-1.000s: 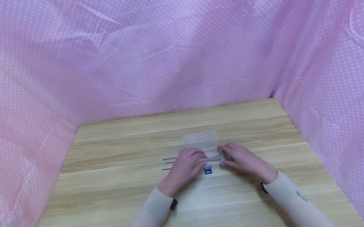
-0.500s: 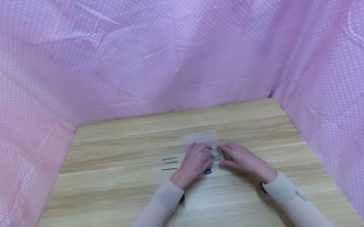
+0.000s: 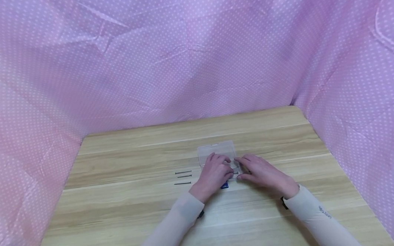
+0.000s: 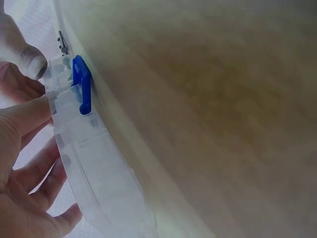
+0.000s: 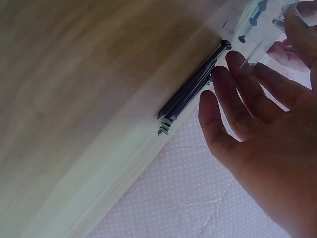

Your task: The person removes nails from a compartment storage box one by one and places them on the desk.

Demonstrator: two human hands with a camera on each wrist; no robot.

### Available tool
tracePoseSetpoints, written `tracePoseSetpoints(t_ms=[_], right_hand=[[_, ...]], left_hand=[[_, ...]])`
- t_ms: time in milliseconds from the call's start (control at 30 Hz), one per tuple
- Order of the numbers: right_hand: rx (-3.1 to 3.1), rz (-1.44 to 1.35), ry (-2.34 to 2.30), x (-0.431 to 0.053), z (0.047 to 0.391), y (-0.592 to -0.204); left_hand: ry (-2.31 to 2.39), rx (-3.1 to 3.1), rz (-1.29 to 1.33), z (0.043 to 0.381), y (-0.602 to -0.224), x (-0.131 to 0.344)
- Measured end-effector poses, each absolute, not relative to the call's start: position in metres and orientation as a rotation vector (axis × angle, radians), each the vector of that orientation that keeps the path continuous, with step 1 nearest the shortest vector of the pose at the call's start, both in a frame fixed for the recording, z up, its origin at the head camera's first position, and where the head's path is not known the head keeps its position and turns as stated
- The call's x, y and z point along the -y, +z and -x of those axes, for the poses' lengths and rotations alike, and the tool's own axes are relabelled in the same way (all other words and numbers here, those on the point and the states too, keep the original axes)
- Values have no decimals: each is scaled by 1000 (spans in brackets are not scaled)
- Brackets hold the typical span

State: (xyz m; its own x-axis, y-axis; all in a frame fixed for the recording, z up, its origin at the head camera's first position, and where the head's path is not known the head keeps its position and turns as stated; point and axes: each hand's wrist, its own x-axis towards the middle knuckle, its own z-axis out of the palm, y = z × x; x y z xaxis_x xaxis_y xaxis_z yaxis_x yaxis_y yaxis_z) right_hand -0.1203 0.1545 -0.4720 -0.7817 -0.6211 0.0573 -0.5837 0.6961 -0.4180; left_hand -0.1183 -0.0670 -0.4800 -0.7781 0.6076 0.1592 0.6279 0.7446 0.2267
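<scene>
A clear plastic box (image 4: 106, 171) lies on the table with its hinged lid (image 3: 216, 149) laid back and a blue latch (image 4: 83, 87) at its front. My left hand (image 3: 215, 172) reaches over the box, thumb and forefinger at a nail (image 3: 235, 172) lying in its tray. Its head end shows; whether they pinch it I cannot tell. My right hand (image 3: 264, 174) holds the box's right end between thumb and forefinger, at its front and back corners. Under that hand, in the right wrist view, several dark long nails (image 5: 193, 84) lie beside the box.
To the left of the box, three loose nails (image 3: 182, 177) lie roughly parallel on the wooden table (image 3: 128, 215). Pink dotted cloth (image 3: 130, 67) hangs round the table's back and sides. Small screws (image 5: 257, 12) show through the box's clear wall.
My left hand has moved right along the nail in the box, covering more of it and part of the blue latch, and uncovering the three loose nails. My right hand stays.
</scene>
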Motion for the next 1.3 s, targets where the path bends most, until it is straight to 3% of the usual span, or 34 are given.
tracePoseSetpoints(t_ms=[733,1300], right_hand=[[-2799,973,-645,-154,122,-471],[-2733,942,-679,-156,124,-469]], left_hand=[[-20,2764,1093,126,-477,56],[-152,2891,1141,132,-474,55]])
